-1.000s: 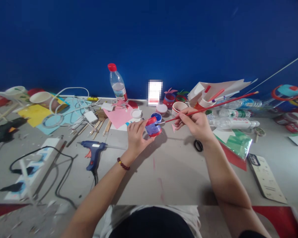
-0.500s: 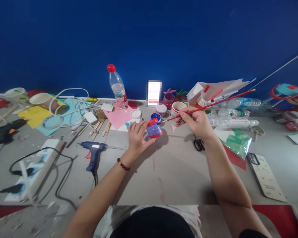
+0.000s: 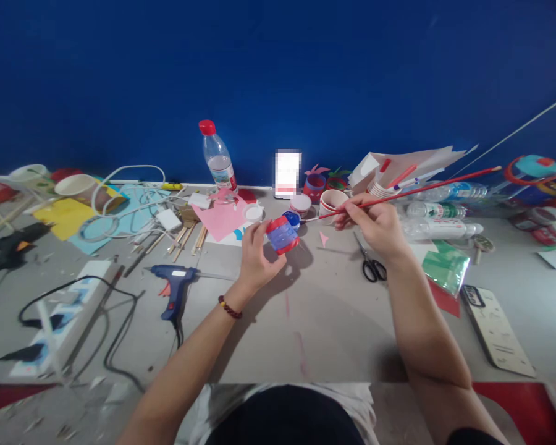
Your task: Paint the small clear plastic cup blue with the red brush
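A small round piece painted purple-blue with red edges (image 3: 283, 236) is tilted in my left hand (image 3: 256, 254), thumb below and fingers along its left side. My right hand (image 3: 374, 224) pinches a long red paintbrush (image 3: 412, 189), its handle pointing up to the right. The brush's tip is at a small pot of blue paint (image 3: 291, 219), just behind the painted piece. A white-lidded pot (image 3: 301, 204) and a paper cup with a red rim (image 3: 332, 201) stand close behind the brush.
Black scissors (image 3: 373, 268) lie below my right hand. A blue glue gun (image 3: 175, 285) and a power strip (image 3: 69, 315) with cords are at left. A red-capped bottle (image 3: 219, 162) stands at the back. Plastic bottles (image 3: 438, 228) and a phone (image 3: 497, 330) lie at right.
The brush tip has gone from the painted piece to the blue paint pot, my right hand shifting right. My left hand has tilted the piece and moved it slightly left.
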Motion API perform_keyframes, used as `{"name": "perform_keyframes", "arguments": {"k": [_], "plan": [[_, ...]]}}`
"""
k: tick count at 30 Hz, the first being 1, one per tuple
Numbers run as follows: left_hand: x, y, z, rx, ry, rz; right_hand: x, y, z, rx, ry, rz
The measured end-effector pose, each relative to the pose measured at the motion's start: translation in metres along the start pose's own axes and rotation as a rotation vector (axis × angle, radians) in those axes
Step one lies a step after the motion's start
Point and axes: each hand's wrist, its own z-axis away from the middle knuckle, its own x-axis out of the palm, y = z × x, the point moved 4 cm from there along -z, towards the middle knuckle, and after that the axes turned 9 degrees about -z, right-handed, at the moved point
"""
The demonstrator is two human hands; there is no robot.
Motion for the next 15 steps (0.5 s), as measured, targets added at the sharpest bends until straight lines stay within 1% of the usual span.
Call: {"name": "perform_keyframes", "arguments": {"k": [4, 9, 12, 15], "plan": [[0.003, -0.003, 0.001, -0.004, -0.002, 0.063, 0.001, -0.002, 0.001, 0.008, -0.016, -0.036], [0.009, -0.008, 0.004, -0.061, -0.045, 0.118, 0.003, 0.000, 0.002, 0.033, -0.098, -0.080], [0.011, -0.006, 0.003, -0.037, -0.066, 0.135, 0.006, 0.007, 0.003, 0.056, -0.137, -0.093], [0.012, -0.005, 0.001, -0.006, -0.081, 0.156, 0.014, 0.012, 0.004, 0.080, -0.178, -0.109]]}}
